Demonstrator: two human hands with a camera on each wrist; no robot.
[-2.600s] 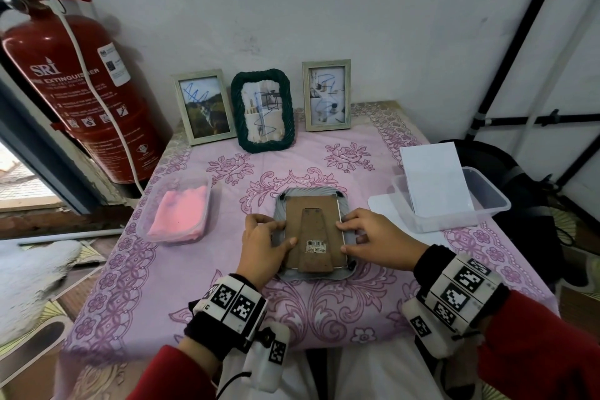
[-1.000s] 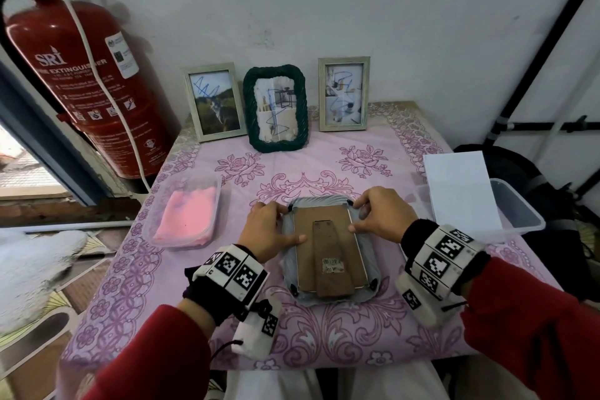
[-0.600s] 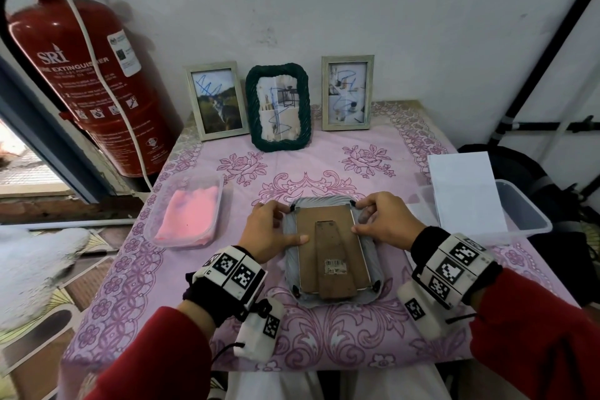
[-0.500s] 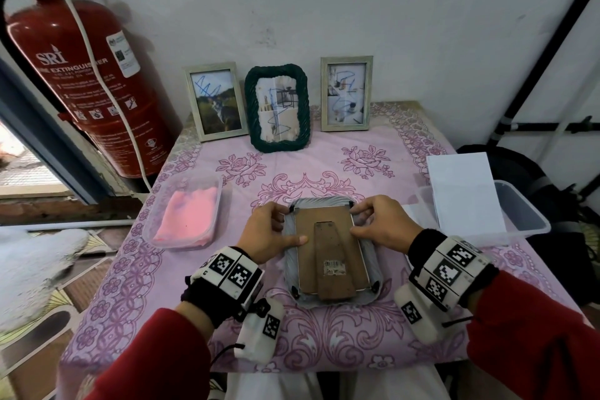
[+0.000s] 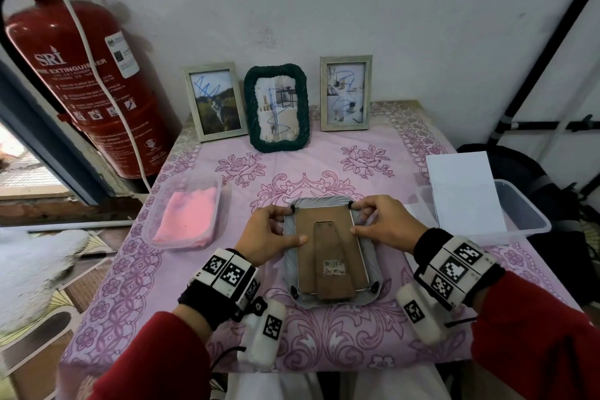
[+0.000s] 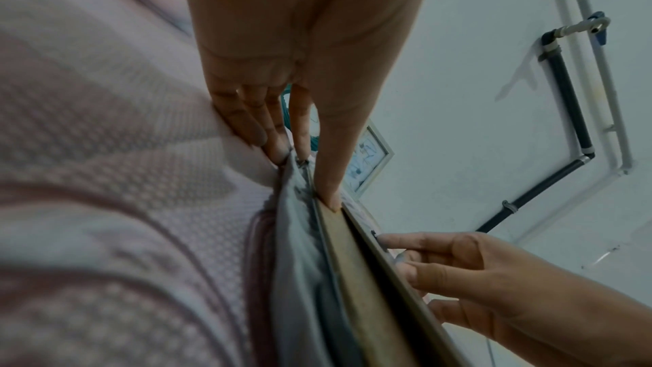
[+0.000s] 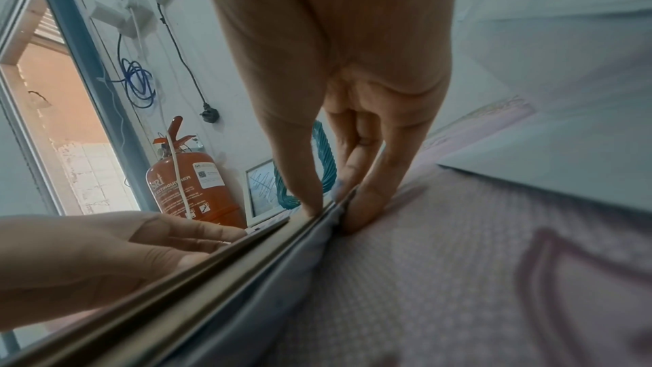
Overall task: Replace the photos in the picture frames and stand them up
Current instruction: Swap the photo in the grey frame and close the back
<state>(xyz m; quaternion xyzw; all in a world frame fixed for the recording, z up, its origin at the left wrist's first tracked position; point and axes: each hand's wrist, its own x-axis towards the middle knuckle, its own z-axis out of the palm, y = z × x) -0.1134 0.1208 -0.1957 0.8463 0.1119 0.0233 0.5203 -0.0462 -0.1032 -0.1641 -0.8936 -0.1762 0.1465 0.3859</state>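
1. The grey picture frame [image 5: 331,253] lies face down on the table [image 5: 406,328], so its photo side is hidden; only the brown backing board [image 5: 326,230] and its folded stand [image 5: 331,266] show.
2. The left hand [image 5: 268,235] has its grip on the frame's left edge, thumb on the backing, fingertips at the top-left clip.
3. The right hand [image 5: 384,224] has its grip on the right edge, thumb on the backing.
4. Since 2.6 s ago, both hands have moved from mid-frame up to the top corners; the frame has stayed flat.
5. Three framed photos [image 5: 276,107] stand by the wall.
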